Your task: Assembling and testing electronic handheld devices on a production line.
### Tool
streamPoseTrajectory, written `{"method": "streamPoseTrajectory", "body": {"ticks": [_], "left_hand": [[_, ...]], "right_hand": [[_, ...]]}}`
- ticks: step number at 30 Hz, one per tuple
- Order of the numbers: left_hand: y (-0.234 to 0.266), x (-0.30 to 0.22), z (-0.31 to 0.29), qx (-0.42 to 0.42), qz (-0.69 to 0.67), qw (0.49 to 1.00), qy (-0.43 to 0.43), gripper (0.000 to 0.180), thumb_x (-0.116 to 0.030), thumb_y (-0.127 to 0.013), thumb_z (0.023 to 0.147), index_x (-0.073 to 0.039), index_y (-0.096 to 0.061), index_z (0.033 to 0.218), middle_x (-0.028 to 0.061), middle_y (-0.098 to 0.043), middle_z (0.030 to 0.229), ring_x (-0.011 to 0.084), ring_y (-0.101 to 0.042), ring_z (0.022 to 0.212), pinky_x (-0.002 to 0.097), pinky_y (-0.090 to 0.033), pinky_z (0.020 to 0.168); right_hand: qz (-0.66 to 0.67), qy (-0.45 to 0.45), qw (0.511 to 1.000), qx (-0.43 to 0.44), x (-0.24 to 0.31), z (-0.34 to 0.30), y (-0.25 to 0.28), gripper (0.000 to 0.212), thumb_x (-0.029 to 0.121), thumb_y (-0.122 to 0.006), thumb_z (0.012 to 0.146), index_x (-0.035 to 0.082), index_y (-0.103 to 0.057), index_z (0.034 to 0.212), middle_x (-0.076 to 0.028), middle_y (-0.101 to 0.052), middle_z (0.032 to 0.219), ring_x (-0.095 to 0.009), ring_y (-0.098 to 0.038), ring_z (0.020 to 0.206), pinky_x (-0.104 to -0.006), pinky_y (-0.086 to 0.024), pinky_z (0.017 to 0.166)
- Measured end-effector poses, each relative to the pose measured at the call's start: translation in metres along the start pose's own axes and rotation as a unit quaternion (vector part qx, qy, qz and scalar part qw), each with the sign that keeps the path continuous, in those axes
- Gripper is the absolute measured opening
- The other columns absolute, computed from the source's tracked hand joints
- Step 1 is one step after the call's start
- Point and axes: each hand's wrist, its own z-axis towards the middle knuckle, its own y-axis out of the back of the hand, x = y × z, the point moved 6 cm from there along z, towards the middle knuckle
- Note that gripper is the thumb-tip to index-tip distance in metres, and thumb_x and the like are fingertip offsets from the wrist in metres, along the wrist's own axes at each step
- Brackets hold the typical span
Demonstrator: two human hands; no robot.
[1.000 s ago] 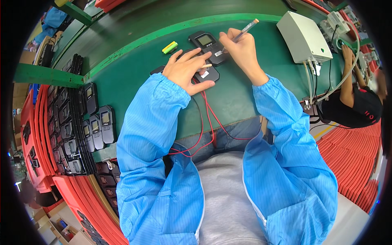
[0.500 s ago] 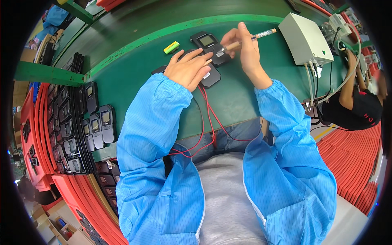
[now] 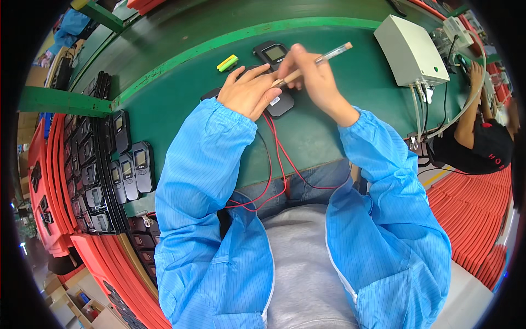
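My left hand (image 3: 246, 93) lies with its fingers stretched out over a dark handheld device (image 3: 282, 105), hiding most of it. A pale label shows on the uncovered part of that device. My right hand (image 3: 315, 82), fingers closed, grips a slim pen-like tool (image 3: 334, 52) with a tan grip and a clear upper section. Its lower end points down beside my left thumb and forefinger; whether it touches the device I cannot tell. Just beyond, a second black device (image 3: 272, 53) with a grey screen lies face up, partly behind my right hand.
Yellow and green cylinders (image 3: 227, 63) lie at the far left of the green bench (image 3: 323, 137). Red wires (image 3: 278, 143) run towards my lap. A white box (image 3: 410, 52) with cables stands right. More black devices (image 3: 143, 164) are left. A co-worker's arm (image 3: 468, 107) shows far right.
My right hand has moved left and closer to me, bringing the tool's lower end from the far device to beside my left fingers. My left hand has barely moved.
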Motion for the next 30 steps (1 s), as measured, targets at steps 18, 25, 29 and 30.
{"method": "streamPoseTrajectory", "body": {"ticks": [18, 25, 29, 30], "left_hand": [[0.007, -0.020, 0.003, -0.080, -0.009, 0.996, -0.040, 0.073, -0.052, -0.069, 0.079, -0.013, -0.045, 0.135, 0.0072, -0.054, 0.132, 0.0267, -0.043, 0.131, 0.0545, -0.024, 0.113], [0.002, -0.001, -0.006, -0.017, 0.106, 0.989, 0.099, 0.116, -0.073, -0.070, 0.061, -0.014, -0.023, 0.149, 0.0169, -0.029, 0.152, 0.0372, -0.026, 0.141, 0.0563, -0.017, 0.114], [0.006, 0.000, -0.012, 0.025, 0.092, 0.988, 0.119, 0.116, -0.076, -0.067, 0.063, -0.015, -0.020, 0.150, 0.0206, -0.025, 0.153, 0.0389, -0.025, 0.141, 0.0560, -0.017, 0.114], [0.007, -0.001, -0.013, 0.024, 0.091, 0.988, 0.120, 0.116, -0.076, -0.067, 0.063, -0.015, -0.020, 0.150, 0.0206, -0.025, 0.153, 0.0389, -0.025, 0.141, 0.0560, -0.017, 0.114]], "right_hand": [[-0.013, 0.142, 0.970, -0.197, 0.022, -0.001, 0.039, 0.031, 0.027, -0.048, 0.100, 0.000, -0.062, 0.107, -0.004, -0.062, 0.074, -0.010, -0.056, 0.061, -0.0216, -0.043, 0.053], [-0.417, 0.045, 0.832, -0.364, 0.009, -0.010, 0.167, 0.025, 0.024, -0.055, 0.095, 0.009, -0.064, 0.113, -0.003, -0.062, 0.070, -0.013, -0.055, 0.058, -0.0295, -0.044, 0.055], [-0.507, -0.039, 0.795, -0.330, -0.008, -0.030, 0.180, 0.028, 0.021, -0.059, 0.091, 0.012, -0.063, 0.117, -0.006, -0.065, 0.079, -0.023, -0.063, 0.072, -0.0361, -0.049, 0.068], [-0.530, -0.050, 0.785, -0.316, -0.011, -0.035, 0.180, 0.029, 0.020, -0.059, 0.090, 0.013, -0.063, 0.117, -0.007, -0.066, 0.083, -0.025, -0.064, 0.076, -0.0373, -0.049, 0.071]]}}
